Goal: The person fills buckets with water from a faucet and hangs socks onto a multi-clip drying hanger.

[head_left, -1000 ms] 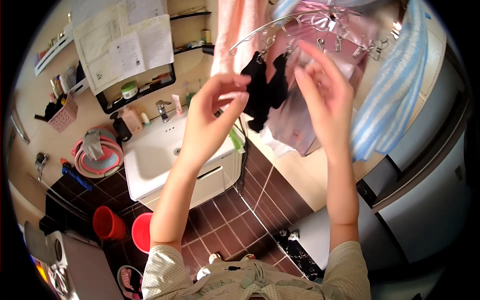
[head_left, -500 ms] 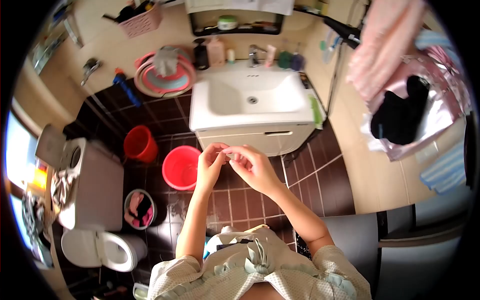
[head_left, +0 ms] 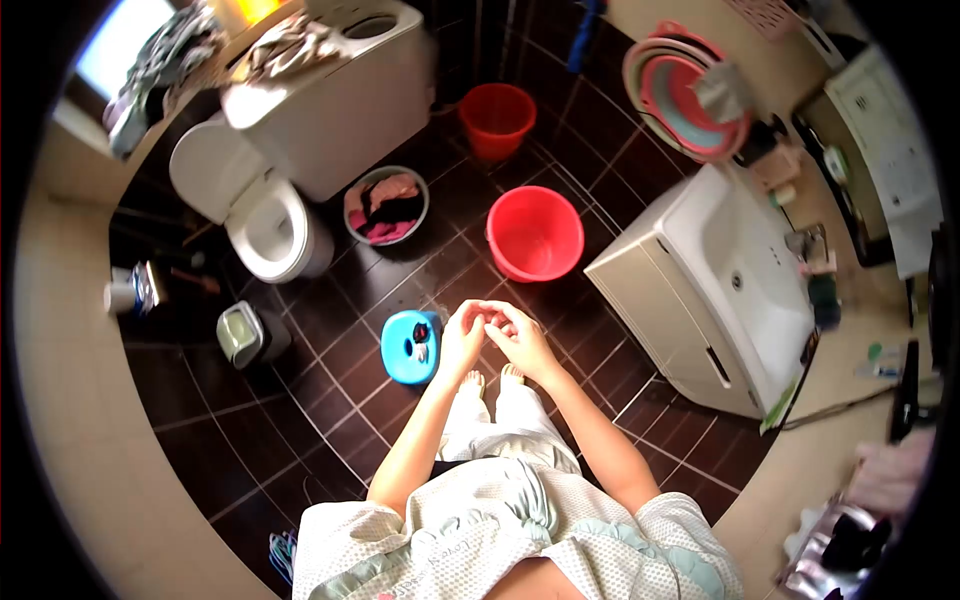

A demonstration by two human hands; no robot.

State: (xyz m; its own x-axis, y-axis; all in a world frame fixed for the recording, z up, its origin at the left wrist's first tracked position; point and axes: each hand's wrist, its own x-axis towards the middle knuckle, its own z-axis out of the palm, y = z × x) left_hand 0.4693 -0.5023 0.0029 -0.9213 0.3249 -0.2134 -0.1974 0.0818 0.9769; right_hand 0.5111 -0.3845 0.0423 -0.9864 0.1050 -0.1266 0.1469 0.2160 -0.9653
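Observation:
My left hand (head_left: 463, 338) and my right hand (head_left: 520, 337) meet in front of my waist, fingertips together, fingers curled. Whatever lies between them, if anything, is too small to make out. Just left of my left hand, a blue stool (head_left: 408, 347) stands on the dark tiles with small dark and pale items on top. Beyond my hands is a red-pink bucket (head_left: 535, 235). Farther off to the left, a round basin (head_left: 420, 222) holds pink and black clothes (head_left: 387, 205).
A white toilet (head_left: 275, 235) with raised lid, a bin (head_left: 243, 335) and a washing machine (head_left: 340, 120) stand left. Another red bucket (head_left: 497, 118) is at the back. The sink cabinet (head_left: 680, 310) is right, with stacked basins (head_left: 690, 95) above. Hanging clothes (head_left: 840, 545) show lower right.
The view has swung left and down from the hanging clothes and sink to the floor. My hands, raised and apart near the clothes one second ago, have come down together.

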